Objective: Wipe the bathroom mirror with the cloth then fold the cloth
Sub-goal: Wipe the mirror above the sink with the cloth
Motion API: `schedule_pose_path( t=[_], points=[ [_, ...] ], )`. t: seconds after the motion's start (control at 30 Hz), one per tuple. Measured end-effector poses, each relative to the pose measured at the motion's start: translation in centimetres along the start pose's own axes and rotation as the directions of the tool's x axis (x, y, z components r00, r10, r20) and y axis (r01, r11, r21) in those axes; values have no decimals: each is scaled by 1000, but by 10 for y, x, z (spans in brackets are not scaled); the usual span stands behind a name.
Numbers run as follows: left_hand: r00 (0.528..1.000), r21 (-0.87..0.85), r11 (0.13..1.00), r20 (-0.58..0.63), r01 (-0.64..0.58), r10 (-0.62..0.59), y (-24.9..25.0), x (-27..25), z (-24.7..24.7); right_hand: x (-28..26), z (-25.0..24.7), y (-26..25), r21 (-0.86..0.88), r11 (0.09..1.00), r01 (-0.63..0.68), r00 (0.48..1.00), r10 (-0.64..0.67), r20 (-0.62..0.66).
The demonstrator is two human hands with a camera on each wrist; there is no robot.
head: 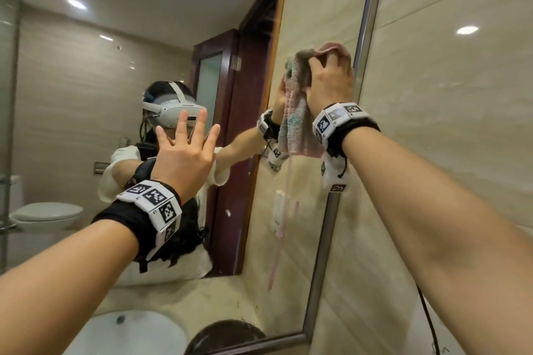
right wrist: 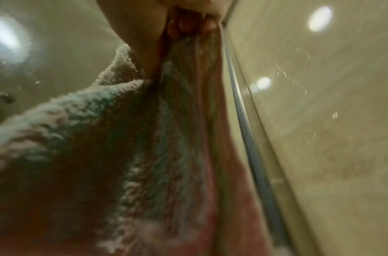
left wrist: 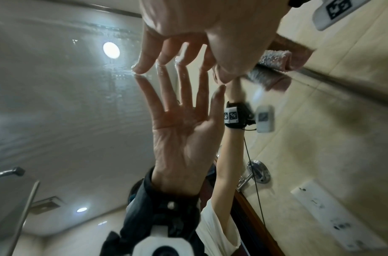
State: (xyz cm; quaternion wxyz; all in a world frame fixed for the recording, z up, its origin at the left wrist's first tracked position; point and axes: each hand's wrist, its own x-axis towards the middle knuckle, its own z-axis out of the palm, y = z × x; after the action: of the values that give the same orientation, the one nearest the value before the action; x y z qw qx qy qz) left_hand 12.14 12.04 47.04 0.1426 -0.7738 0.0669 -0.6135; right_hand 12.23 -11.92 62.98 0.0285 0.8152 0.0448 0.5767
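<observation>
A pink and teal terry cloth (head: pixel 297 112) hangs against the mirror (head: pixel 86 72) near its right metal frame (head: pixel 367 17). My right hand (head: pixel 330 78) grips the bunched top of the cloth and holds it on the glass; the right wrist view shows curled fingers (right wrist: pixel 186 24) over the cloth (right wrist: pixel 144 155). My left hand (head: pixel 184 150) is spread wide at the mirror's middle. Its fingertips (left wrist: pixel 142 67) touch the glass, meeting their reflection. The cloth (left wrist: pixel 276 60) also shows at the upper right of the left wrist view.
A beige tiled wall (head: pixel 461 124) lies right of the frame. Below are a stone counter (head: pixel 184 294) and a white basin (head: pixel 127 334). The mirror reflects a toilet (head: pixel 46 213), a dark wooden door (head: pixel 227 124) and the person wearing a headset.
</observation>
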Motion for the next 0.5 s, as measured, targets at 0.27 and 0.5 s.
schedule_pose_path(
  t=[0.27, 0.5],
  points=[
    [999, -15, 1000, -34, -11, 10, -1, -3, -2, 2, -2, 10, 185, 982, -29, 998, 19, 53],
    [1000, -17, 1000, -26, -8, 7, 0, -3, -3, 7, 5, 10, 103, 994, -34, 998, 29, 51]
  ],
)
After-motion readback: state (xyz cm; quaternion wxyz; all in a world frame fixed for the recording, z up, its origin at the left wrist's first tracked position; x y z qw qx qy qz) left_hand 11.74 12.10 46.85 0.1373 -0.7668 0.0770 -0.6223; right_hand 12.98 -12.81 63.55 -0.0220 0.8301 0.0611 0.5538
